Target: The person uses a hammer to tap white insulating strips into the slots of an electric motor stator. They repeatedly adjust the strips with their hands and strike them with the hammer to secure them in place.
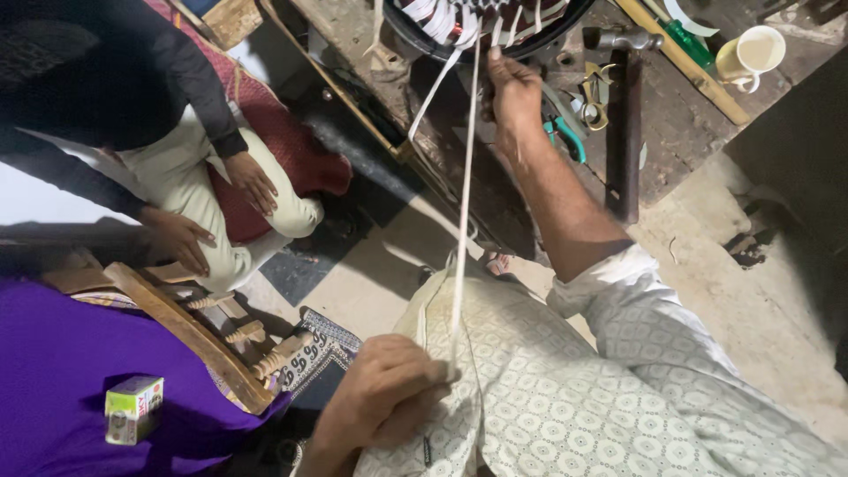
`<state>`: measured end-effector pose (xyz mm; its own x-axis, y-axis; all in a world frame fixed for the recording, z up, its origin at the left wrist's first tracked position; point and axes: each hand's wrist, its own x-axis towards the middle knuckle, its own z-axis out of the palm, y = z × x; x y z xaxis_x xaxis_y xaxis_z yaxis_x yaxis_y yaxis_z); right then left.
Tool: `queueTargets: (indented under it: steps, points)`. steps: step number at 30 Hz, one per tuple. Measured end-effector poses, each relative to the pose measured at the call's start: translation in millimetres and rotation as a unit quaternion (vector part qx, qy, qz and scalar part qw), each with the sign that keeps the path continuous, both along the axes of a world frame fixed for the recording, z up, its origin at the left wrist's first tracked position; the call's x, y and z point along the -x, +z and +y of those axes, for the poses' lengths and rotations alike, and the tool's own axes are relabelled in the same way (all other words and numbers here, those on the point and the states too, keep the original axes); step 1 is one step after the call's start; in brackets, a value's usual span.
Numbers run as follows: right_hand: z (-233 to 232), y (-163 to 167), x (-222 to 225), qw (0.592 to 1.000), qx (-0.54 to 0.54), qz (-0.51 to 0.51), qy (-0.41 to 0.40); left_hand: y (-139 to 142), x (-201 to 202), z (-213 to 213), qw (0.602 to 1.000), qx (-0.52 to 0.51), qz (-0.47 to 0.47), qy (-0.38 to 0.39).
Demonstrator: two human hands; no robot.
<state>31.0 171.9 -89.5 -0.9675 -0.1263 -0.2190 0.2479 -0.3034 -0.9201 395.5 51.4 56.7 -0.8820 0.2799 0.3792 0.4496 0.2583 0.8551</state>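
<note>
Repair workshop: grimy workbench (671, 132) with hammer (623, 39), pliers (565, 134), scissors (596, 97), motor winding (477, 22).

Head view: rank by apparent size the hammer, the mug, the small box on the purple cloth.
1. hammer, long dark handle, clearly largest.
2. mug and small box: they look alike in size; the box lies much nearer the camera, so no ranking between them.
</note>
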Motion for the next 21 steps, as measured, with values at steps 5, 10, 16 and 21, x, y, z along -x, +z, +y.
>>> queueTargets:
  steps: [5,10,16,21]
  points:
    - [-17.1,-2.0,6.7,0.996,0.033,-0.012,-0.085,0.6,1.8,-2.5,0.999,0.02,-0.002,-0.024]
    - [-39.2,1.6,20.0,0.972,0.082,0.03,-0.22,3.3,-2.1,-3.8,0.998,0.011,0.003,-0.068]
    - [-25.0,28.4,-32.2,0.987,0.056,-0.033,-0.148,5.7,-15.4,-21.3,0.993,-0.012,-0.005,-0.121]
    - [5.0,52.6,-79.8,0.992,0.083,-0.036,0.09,-3.4,-2.9,-26.3,0.98,0.005,-0.093,-0.177]
